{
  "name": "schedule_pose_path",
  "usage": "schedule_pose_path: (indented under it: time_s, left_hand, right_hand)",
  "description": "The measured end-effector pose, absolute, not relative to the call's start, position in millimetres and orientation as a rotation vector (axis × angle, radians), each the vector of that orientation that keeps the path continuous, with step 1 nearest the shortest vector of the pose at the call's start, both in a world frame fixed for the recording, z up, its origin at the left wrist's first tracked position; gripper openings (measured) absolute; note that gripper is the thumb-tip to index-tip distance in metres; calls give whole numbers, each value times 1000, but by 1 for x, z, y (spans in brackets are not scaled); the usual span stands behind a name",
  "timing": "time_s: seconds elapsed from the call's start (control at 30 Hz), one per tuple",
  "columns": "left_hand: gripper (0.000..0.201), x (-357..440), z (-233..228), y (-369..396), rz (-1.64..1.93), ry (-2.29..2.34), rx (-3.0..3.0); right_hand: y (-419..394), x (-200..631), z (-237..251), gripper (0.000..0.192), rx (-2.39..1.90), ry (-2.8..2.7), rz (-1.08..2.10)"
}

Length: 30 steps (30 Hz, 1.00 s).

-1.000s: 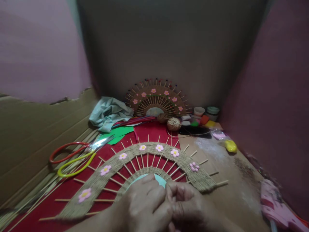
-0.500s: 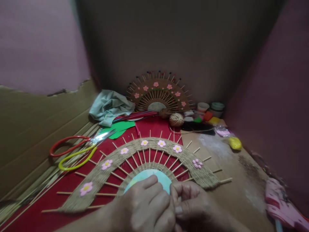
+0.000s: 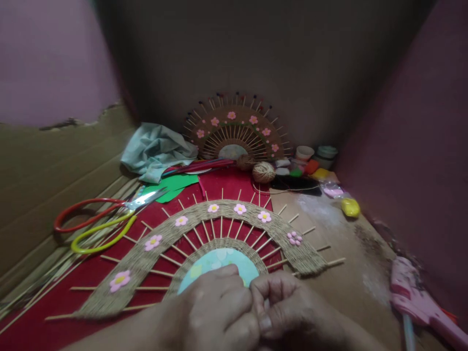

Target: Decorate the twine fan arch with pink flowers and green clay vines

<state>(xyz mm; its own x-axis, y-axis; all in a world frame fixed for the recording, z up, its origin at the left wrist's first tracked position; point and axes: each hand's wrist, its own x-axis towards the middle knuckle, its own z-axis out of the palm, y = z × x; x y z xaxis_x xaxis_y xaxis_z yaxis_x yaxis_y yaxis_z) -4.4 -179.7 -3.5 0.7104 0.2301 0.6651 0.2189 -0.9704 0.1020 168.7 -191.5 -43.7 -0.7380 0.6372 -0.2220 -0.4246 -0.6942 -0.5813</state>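
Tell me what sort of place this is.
Probably a small craft corner, judging by the woven fan with its pink flowers, the scissors and the twine ball.

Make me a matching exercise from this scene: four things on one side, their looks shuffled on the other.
Things:
1. Front fan
2. Glue gun
3. Scissors
4. Cloth

Looks:
A. Red and yellow handles
B. Pale blue and crumpled
C. Tan and woven
D. Pink

Pairs: 1-C, 2-D, 3-A, 4-B
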Motion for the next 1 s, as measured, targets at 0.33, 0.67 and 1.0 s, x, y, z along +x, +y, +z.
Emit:
schedule_pose_path:
  time_s: [0.33,0.67,1.0]
  left_hand:
    - [14,-13,11,-179,739,536,2541]
    - [16,-11,12,-179,878,685,2467]
    - [19,-13,15,-175,806,711,2318]
  right_hand:
    - [-182,179,-32,21,-567,-896,2439]
    - [-182,181,-26,25,-774,-1008,2127]
    - [-183,181,-22,24,-793,-1071,2072]
